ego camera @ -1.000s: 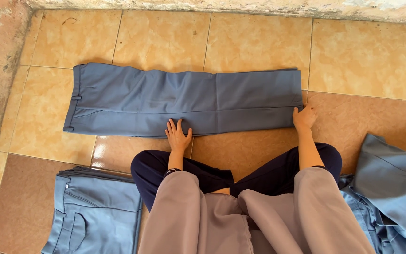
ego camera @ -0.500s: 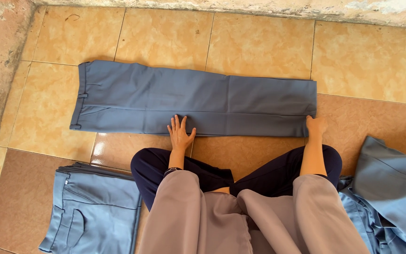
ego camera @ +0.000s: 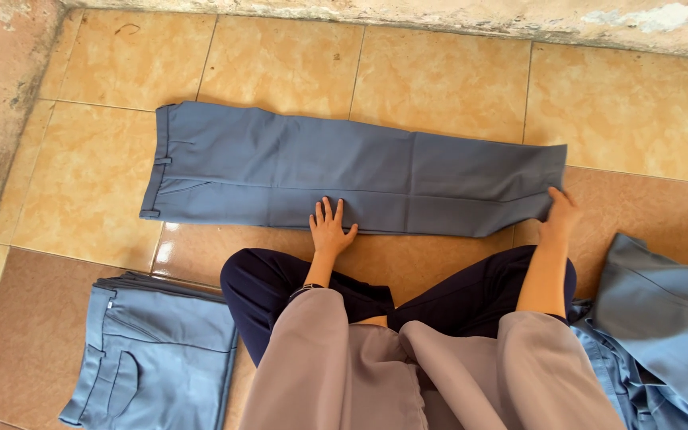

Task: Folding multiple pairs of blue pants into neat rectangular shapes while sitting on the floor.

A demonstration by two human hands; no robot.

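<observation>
Grey-blue trousers (ego camera: 344, 179) laid out flat on the tiled floor (ego camera: 439, 72), folded leg-on-leg, long axis running left-to-right across the view: waistband at the left end, hems at the right. They lie just ahead of the person's knees, so both arms reach fwd to get at them.

Left hand (ego camera: 330, 227) is flat, palm down, fingers spread wide, pressing the near edge of the trousers about mid-length. Nothing gripped, just resting on the cloth. Arm nearly straight out from the sleeve.

Right hand (ego camera: 560, 213) is over at the hem end, at the near corner of the cuffs. Fingers curl onto the fabric edge; looks like a light pinch on the hem, but can't tell for sure whether it's gripping or only touching. Forearm angled fwd and slightly outward.

So: right hand nearer the hems, left hand at the middle, waistband well apart from both.

Also there: folded stack of blue trousers (ego camera: 157, 358) by the left knee, loose heap of similar clothes (ego camera: 662, 326) by the right knee.
</observation>
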